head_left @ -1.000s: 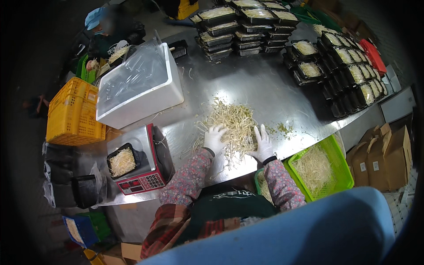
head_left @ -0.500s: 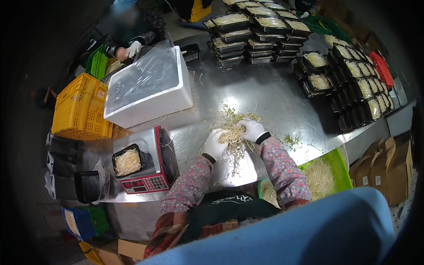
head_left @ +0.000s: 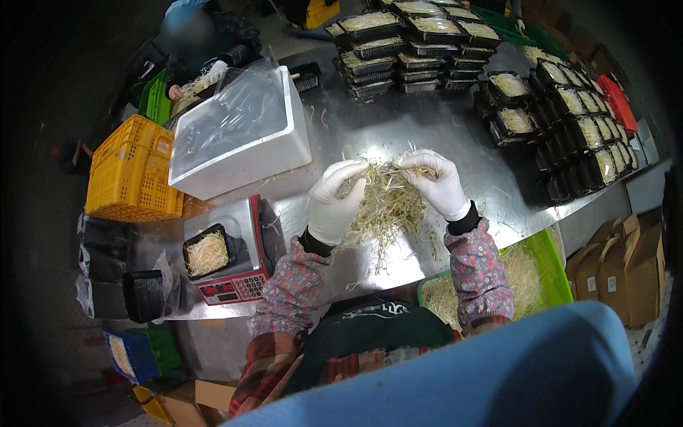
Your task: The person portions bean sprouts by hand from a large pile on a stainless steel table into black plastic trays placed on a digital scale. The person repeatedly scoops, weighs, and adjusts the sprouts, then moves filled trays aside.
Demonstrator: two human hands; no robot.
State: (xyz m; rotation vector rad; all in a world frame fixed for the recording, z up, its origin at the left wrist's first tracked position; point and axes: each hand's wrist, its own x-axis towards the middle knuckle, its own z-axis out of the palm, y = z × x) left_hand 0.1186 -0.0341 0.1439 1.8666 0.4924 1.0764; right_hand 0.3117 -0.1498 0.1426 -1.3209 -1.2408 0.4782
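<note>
Together, the left hand and right hand pinch sprouts over the metal table.

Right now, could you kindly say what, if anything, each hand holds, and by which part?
The right hand pinches some sprouts between thumb and fingers, mid-length or end unclear; the left hand touches sprouts, its hold unclear.

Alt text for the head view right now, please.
The person's left hand and right hand, both in white gloves, hold some of the sprouts heaped loosely on a metal table. To the left are a red-edged scale bearing a filled black tray and a white foam box; stacked filled trays stand at the back and right.
</note>
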